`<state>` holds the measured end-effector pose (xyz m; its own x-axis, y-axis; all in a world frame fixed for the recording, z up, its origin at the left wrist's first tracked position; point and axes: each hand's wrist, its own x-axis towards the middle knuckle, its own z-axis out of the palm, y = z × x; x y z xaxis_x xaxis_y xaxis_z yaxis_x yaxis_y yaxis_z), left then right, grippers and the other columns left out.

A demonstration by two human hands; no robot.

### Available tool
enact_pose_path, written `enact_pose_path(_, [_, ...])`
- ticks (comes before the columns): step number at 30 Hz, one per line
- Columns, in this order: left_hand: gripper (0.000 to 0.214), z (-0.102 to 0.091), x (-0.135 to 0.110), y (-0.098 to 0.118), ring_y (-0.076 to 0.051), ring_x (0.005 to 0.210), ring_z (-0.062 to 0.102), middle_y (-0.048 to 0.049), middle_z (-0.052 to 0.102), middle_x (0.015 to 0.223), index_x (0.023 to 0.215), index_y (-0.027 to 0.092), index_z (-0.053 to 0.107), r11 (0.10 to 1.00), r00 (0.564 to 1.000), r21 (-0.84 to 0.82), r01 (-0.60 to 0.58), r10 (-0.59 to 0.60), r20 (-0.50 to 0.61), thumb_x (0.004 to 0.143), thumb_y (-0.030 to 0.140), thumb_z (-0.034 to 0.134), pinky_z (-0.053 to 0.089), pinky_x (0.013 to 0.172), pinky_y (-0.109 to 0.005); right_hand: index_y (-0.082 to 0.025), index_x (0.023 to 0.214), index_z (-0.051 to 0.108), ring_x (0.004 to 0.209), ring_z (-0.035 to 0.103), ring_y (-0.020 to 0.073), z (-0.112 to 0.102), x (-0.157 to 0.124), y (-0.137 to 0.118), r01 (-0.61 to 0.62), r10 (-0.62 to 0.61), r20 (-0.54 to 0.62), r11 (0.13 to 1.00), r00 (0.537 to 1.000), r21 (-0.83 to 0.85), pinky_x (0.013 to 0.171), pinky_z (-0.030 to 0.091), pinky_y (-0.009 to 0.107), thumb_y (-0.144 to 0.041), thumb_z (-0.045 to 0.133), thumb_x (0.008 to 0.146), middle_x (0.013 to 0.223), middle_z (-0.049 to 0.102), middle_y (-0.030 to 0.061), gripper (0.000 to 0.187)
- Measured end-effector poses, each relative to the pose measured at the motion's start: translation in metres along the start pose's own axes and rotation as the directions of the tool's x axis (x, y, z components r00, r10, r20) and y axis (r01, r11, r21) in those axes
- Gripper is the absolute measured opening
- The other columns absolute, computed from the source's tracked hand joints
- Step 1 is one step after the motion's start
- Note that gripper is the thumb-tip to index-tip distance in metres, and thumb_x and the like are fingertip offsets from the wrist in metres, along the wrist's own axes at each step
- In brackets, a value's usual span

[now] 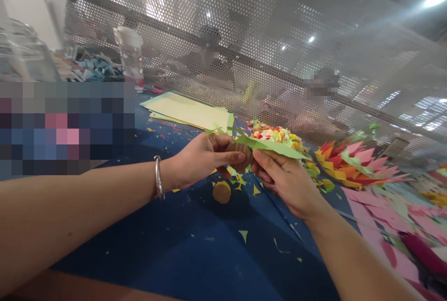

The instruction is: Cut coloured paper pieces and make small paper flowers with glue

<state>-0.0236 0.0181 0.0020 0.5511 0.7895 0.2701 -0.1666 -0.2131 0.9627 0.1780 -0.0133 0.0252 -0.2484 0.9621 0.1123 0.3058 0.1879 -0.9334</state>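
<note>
My left hand, with a silver bangle at its wrist, pinches a brown round disc, thumb across its face. Green paper with a ragged left end lies behind the disc and stretches over to my right hand. The fingers of that hand are closed on the paper close to the disc's right edge; whether they hold anything else is hidden. Below the hands, a second brown disc with a yellow rim lies on the dark blue table. Yellow paper scraps are scattered beside it.
Pale yellow sheets are stacked at the back. Small cut paper pieces form a heap behind my right hand. Pointed red, orange and pink papers stand at right, near pink sheets. A lidded cup stands before a perforated screen.
</note>
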Motion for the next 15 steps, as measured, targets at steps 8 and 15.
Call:
enact_pose_path(8, [0.013,0.0018,-0.0002,0.0013,-0.012,0.076,0.061,-0.0025,0.069,0.082,0.085,0.013,0.071,1.000,1.000,0.021,-0.005,0.004,0.024,0.090,0.023,0.065,0.047,0.070,-0.024,-0.020,0.069,0.058,0.047,0.029,0.0075,-0.0036,0.0003,0.0028,0.036,-0.036,0.000,0.997,0.999,-0.068,0.041,0.018,0.025,-0.062,0.066,0.090,0.058,0.041,-0.0060,0.047])
enact_pose_path(15, [0.019,-0.0001,0.0011,0.0003,-0.011,0.067,0.053,-0.0003,0.065,0.074,0.077,0.012,0.068,0.997,0.998,0.077,-0.026,0.022,0.055,0.090,0.026,0.066,0.043,0.064,-0.024,-0.020,0.072,0.061,0.050,0.030,0.0086,-0.0073,0.0003,0.0070,0.088,-0.085,0.027,0.989,0.996,-0.115,0.041,0.019,0.025,-0.061,0.063,0.093,0.059,0.040,-0.0051,0.046])
